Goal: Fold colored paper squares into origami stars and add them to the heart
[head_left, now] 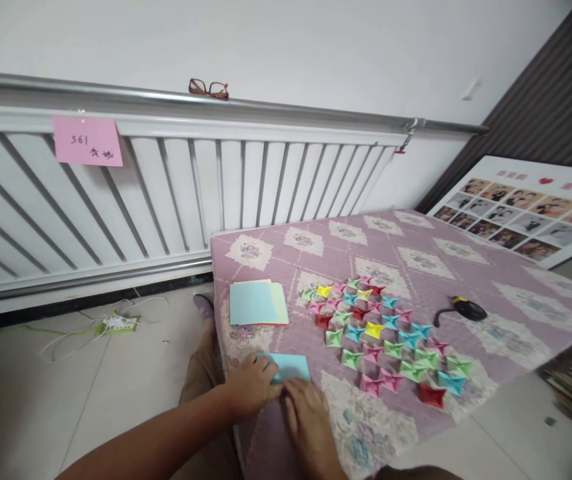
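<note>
A light blue sheet of paper (291,365) lies near the table's front left edge, partly covered by my hands. My left hand (253,385) rests on its left side, fingers bent and pressed down on the paper. Beside it, my right hand (309,417) touches the sheet's near edge, its fingers close together. The near part of the sheet is hidden under the fingers. Behind my hands is a stack of square paper (253,303), light blue on top with pale yellow and red edges showing. Several small folded paper shapes (373,329) in red, pink, green, blue and yellow stand in rows to the right.
A patterned pink cloth covers the table (306,240). A black and yellow object (469,309) with a dark strap lies at the right. Behind are a white radiator (231,180), glasses (209,88) and a photo board (526,207). A power strip (120,325) is on the floor.
</note>
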Tool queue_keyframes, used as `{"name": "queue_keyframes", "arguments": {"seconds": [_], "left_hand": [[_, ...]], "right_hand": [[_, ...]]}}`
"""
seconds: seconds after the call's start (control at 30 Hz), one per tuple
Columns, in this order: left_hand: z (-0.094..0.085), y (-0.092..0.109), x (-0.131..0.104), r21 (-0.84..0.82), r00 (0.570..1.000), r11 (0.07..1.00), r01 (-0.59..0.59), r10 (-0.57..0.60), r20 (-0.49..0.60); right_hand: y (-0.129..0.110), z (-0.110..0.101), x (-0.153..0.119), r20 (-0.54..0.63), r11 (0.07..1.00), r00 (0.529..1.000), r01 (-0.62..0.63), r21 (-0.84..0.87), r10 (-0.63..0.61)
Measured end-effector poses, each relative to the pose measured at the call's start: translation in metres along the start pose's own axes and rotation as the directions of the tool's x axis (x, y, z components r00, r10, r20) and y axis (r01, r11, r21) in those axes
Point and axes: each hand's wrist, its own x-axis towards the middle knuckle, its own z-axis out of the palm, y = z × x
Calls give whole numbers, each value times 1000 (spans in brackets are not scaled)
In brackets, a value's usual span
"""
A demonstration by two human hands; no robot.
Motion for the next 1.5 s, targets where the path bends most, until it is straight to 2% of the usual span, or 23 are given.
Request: {"name": "queue_keyframes", "arguments": {"seconds": [0.1,0.2,0.33,0.47,0.63,0.77,0.9,1.0,1.1,1.27,1.33,1.37,1.43,1.5], "left_hand": [[0,0,1,-18,1000,1000,1,0,9],[-1,0,-2,-34,1000,999,14,-14,-3],[2,0,-18,-42,994,997,72,-75,-75],[8,1,-45,-60,975,985,159,-167,-149],[13,5,-68,-8,960,973,232,-231,-161],[19,10,-73,26,952,963,267,-260,-160],[27,11,-76,26,956,969,247,-239,-173],[29,11,-78,6,949,967,254,-248,-192],[28,12,-78,1,948,961,276,-272,-166],[25,13,-73,5,952,962,272,-269,-146],[24,13,-72,-6,953,964,267,-265,-146],[22,13,-71,-13,954,964,265,-264,-145],[20,13,-70,-28,954,964,265,-266,-138],[18,14,-70,-43,956,964,262,-265,-128]], "right_hand": [[-5,14,-9,5,998,999,31,-55,-31],[0,20,-11,49,994,998,34,-100,-29],[0,15,-6,205,987,979,24,-160,9],[-12,4,2,356,980,931,-8,-200,80],[-19,-1,3,430,979,894,-40,-200,124],[-12,-5,-4,444,978,882,-81,-190,159],[1,-15,-12,433,962,868,-156,-225,242],[10,-21,-17,399,950,874,-192,-245,279],[15,-23,-21,371,942,878,-215,-259,303],[6,-23,-16,214,863,869,-356,-359,447],[-7,-21,-7,217,884,887,-325,-337,409],[-16,-19,-2,273,919,896,-272,-286,350],[-34,-11,12,425,986,891,-122,-111,158],[-50,-1,24,514,998,857,-1,68,-35]]}}
